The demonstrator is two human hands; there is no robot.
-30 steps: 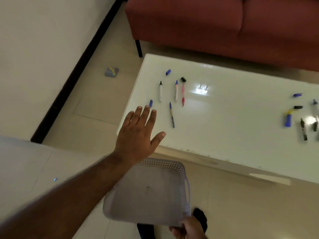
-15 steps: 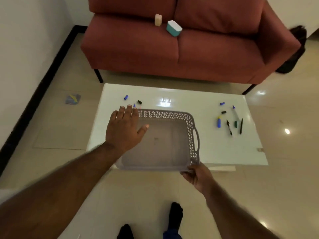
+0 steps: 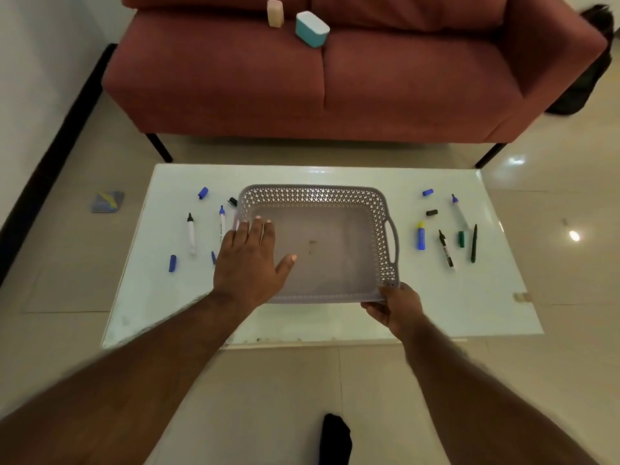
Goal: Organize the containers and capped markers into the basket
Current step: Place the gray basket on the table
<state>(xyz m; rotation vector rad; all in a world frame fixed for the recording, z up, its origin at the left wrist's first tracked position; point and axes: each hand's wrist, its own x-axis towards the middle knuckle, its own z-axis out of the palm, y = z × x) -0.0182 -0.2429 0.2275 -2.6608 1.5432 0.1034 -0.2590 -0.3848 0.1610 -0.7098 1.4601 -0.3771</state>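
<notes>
A grey perforated basket [image 3: 335, 196] sits in the middle of the white table [image 3: 453, 297]. My right hand [image 3: 392, 305] grips its near right corner. My left hand [image 3: 250, 260] hovers flat, fingers spread, over the basket's left side. Uncapped markers [image 3: 190, 231] and loose blue caps [image 3: 202, 192] lie left of the basket. More markers [image 3: 446, 248], a blue and yellow marker [image 3: 420, 235] and caps [image 3: 431, 212] lie to its right. A teal container [image 3: 312, 28] and a beige container [image 3: 275, 13] rest on the red sofa.
The red sofa [image 3: 235, 78] stands right behind the table. A small grey and yellow cloth [image 3: 108, 201] lies on the floor at the left. A black bag [image 3: 590, 62] sits beside the sofa's right arm. My dark sock [image 3: 335, 437] shows below.
The basket has been carried from below the table's edge up onto the middle of the table by my right hand. My left hand stays spread over its left side.
</notes>
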